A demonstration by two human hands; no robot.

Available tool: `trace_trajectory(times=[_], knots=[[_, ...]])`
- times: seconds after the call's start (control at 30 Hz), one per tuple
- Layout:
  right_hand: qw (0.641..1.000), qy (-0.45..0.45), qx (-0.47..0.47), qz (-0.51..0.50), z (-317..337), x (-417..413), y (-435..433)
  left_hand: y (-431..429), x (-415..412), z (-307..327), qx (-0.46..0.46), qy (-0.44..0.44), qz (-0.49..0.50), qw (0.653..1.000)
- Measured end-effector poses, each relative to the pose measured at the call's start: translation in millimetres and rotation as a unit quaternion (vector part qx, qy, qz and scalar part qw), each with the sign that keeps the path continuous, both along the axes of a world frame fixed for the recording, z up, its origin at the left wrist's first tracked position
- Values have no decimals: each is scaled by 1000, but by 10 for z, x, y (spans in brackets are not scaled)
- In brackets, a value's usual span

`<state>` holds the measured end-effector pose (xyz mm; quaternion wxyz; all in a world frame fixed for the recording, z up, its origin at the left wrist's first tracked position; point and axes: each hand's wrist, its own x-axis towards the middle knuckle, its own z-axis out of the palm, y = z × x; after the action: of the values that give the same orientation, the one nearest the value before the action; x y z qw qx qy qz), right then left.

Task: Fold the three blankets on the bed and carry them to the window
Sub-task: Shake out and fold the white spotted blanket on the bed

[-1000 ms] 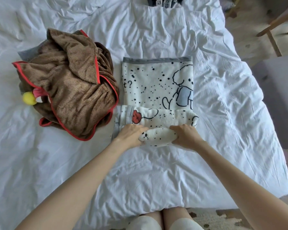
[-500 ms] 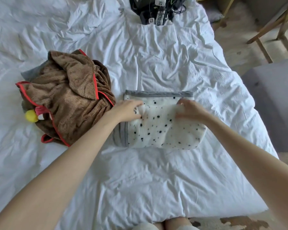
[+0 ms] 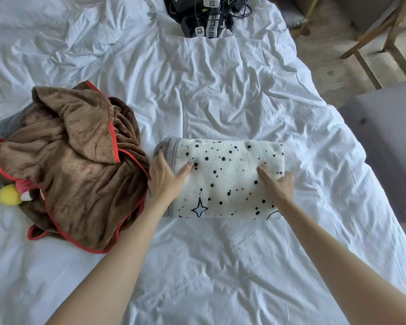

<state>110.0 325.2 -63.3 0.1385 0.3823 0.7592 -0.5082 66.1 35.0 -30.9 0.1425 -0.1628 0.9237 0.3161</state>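
The left hand's [image 3: 164, 178] fingers [image 3: 159, 159] lie straight along the grey-trimmed left end of a folded spotted blanket [image 3: 225, 181], with its thumb resting flat on top. The right hand [image 3: 279, 187] has 1 straight digit pressed on the blanket's top near its right end; its other fingers drop out of sight past the knuckles, so it cannot be told whether they curl around the cloth. Both bare forearms reach in from the near edge of the bed [image 3: 220, 95].

The spotted blanket is cream with black dots and a pale blue star outlined in black. It sits as a thick folded rectangle at about the middle of the bed, on a wrinkled white sheet.

Just beside the left hand, towards the bed's left edge, a brown blanket [image 3: 80, 165] with red trim lies in a crumpled heap. A grey cloth corner [image 3: 7, 124] pokes out from under its far side, and a yellow ball [image 3: 8, 195] sits at its left side.

At the far edge of the bed lies a black tangle of devices and cables [image 3: 204, 17]. Off the right edge stand a grey upholstered seat [image 3: 384, 141] and a wooden frame [image 3: 370, 45]
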Motion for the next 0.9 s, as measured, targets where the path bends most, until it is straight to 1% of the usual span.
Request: trace_trajectory(times=[0.03, 0.07, 0.1, 0.13, 0.23, 0.27, 0.33, 0.4, 0.47, 0.53, 0.6, 0.73, 0.8, 0.83, 0.9], knots=[[997, 13, -73, -11, -51, -3, 10, -13, -15, -82, 47, -33, 56, 997], [992, 21, -120, -16, -81, -4, 9, -28, -19, -158, 89, -60, 104, 989], [991, 20, -131, -12, -118, -10, 4, -49, -20, -233, 121, -77, 136, 980], [993, 11, -120, -8, -169, -13, -1, -67, -13, -302, 142, -84, 150, 975], [999, -41, -30, 5, -286, -23, -28, -84, -7, -438, 177, -79, 154, 969], [999, -36, -35, -6, -302, -26, -29, -82, -19, -453, 186, -81, 157, 967], [996, 7, -83, -34, -272, -36, 1, -77, -51, -428, 214, -89, 175, 957], [994, 50, -88, -43, -194, -32, 79, -40, -58, -368, 246, -91, 187, 947], [994, 90, -52, -45, -78, -18, 197, 69, -1, -297, 275, -83, 181, 941], [992, 118, 5, -43, 62, 5, 378, 263, 85, -228, 301, -69, 174, 935], [989, 129, 51, -46, 224, 45, 617, 522, 167, -151, 310, -53, 165, 935], [980, 150, 114, -68, 528, 120, 1172, 1107, 342, -8, 323, -12, 159, 933], [980, 128, 140, -62, 591, 157, 1409, 1339, 405, 2, 323, -13, 151, 934], [983, 95, 151, -47, 588, 185, 1504, 1415, 407, -19, 315, -31, 136, 939], [985, 0, 171, 10, 530, 260, 1629, 1494, 367, -86, 282, -103, 85, 950]])
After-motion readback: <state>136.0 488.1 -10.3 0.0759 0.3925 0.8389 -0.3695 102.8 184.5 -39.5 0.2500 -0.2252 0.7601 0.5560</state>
